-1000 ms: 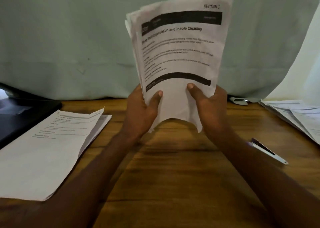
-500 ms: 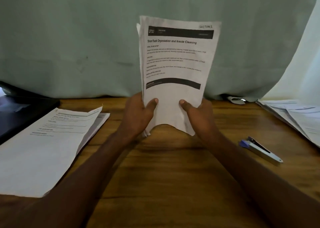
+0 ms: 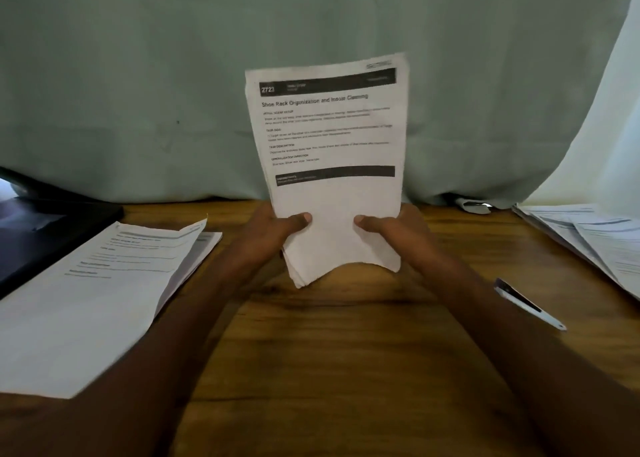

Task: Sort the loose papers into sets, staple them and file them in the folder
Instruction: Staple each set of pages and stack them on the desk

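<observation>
A stack of printed papers (image 3: 332, 137) stands upright over the middle of the wooden table, its bottom edge at or near the tabletop. My left hand (image 3: 266, 234) grips its lower left side, thumb on the front sheet. My right hand (image 3: 398, 231) grips the lower right side the same way. The top sheet is headed "Shoe Rack Organization and Insole Cleaning". A stapler (image 3: 528, 304) lies on the table to the right of my right forearm. A dark folder (image 3: 41, 238) lies at the far left.
A second set of papers (image 3: 97, 300) lies flat at the left, partly over the folder. More loose papers (image 3: 595, 238) lie at the right edge. A pale green curtain (image 3: 138, 75) hangs behind the table. A small white object (image 3: 474, 205) sits by the curtain.
Both hands have lowered the paper stack toward the table, and its sheets now sit more evenly aligned than a second ago.
</observation>
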`<state>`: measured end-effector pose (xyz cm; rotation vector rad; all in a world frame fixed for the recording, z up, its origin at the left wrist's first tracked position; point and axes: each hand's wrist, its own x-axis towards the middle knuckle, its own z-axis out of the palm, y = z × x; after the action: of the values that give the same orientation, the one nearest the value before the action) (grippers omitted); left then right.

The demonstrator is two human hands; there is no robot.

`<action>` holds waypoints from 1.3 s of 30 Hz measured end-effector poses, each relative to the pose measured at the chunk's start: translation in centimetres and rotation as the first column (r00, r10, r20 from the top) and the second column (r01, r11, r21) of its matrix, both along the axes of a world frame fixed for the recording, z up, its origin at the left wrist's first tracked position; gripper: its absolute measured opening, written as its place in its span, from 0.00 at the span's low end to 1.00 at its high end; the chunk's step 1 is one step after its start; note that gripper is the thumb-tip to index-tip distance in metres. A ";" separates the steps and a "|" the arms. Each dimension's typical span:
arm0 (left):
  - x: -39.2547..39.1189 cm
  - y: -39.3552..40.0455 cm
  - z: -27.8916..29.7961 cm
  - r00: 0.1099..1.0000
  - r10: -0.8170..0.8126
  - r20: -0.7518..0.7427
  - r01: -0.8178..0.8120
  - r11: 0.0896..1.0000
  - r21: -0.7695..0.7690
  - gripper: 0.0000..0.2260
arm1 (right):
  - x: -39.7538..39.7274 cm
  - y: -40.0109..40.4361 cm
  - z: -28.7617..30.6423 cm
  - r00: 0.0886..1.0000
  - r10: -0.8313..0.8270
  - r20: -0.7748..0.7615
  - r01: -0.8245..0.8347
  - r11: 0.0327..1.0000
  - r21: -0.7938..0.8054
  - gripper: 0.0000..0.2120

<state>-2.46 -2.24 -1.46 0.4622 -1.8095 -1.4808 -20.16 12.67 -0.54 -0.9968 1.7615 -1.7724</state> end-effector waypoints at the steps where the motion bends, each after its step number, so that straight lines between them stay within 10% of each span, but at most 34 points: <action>1: 0.5 -0.5 0.2 0.998 -0.069 0.013 0.068 0.997 0.049 0.13 | -0.5 0.5 0.7 0.993 0.097 0.069 -0.097 0.995 0.006 0.18; 4: 1.7 -1.1 0.5 0.960 -0.267 0.083 0.251 0.954 0.164 0.20 | -1.8 1.6 2.0 0.927 0.284 0.243 -0.291 0.957 -0.010 0.23; 13: 2.4 -1.3 -0.5 0.802 -0.433 0.411 0.329 0.895 0.302 0.27 | -3.2 0.6 -0.9 0.882 0.118 0.457 -0.113 0.993 -0.040 0.19; 24: -0.9 -3.7 -1.9 0.972 0.179 0.150 -0.208 0.955 0.211 0.13 | -2.4 -0.1 -1.7 0.894 0.280 0.349 -0.337 0.935 0.112 0.22; 39: -0.4 -1.3 -1.4 0.989 0.048 0.141 -0.078 0.974 0.213 0.09 | -3.9 0.3 -1.0 0.933 0.023 0.358 -0.123 0.958 0.258 0.21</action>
<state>-2.81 -3.58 -2.82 0.7381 -1.7241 -1.6453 -24.08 13.02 -1.56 -0.5791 1.6575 -1.4938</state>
